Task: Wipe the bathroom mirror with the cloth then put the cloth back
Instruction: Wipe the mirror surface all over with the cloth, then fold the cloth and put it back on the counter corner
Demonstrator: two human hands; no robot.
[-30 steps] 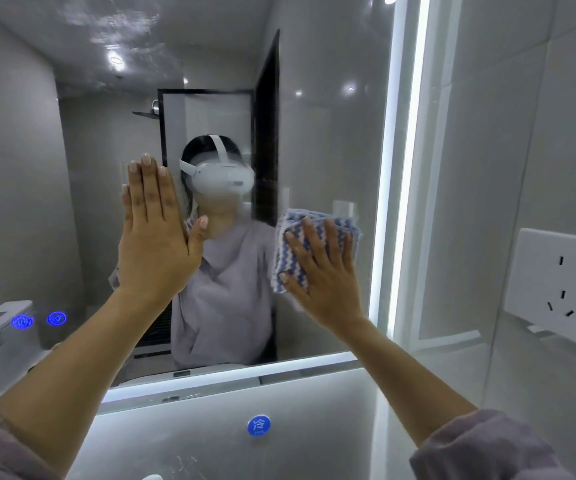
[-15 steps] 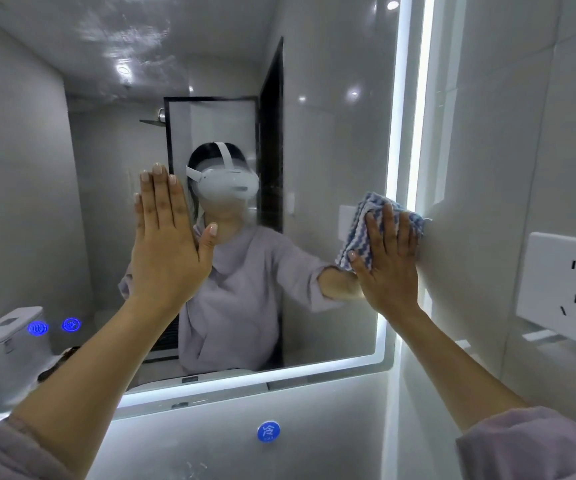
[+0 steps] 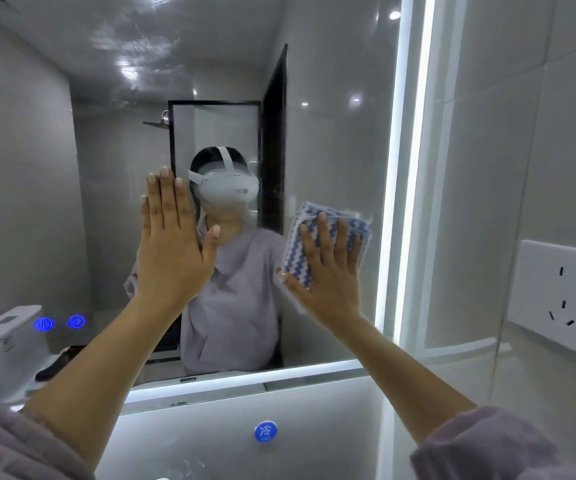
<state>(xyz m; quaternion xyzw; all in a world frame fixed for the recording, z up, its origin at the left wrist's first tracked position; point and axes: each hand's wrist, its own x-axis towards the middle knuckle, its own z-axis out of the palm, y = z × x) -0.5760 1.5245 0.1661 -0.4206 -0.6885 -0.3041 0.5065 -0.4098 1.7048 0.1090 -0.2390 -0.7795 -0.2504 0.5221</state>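
Right-hand grip, fingers spread, presses my folded blue-and-white zigzag cloth flat against the lit bathroom mirror; left hand braces open. Soft, limp; I judge edges best for pinching.

Both arms raised — hands flat (spread)

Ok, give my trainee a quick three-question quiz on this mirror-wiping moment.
1. True or false: the cloth is pressed against the mirror under the right hand.
2. What is the left hand doing? A) gripping the cloth B) resting flat and open on the glass C) touching the wall socket
3. Fill in: the lit strip nearest the cloth runs along the mirror's ____ edge.

Key: 1 true; 2 B; 3 right.
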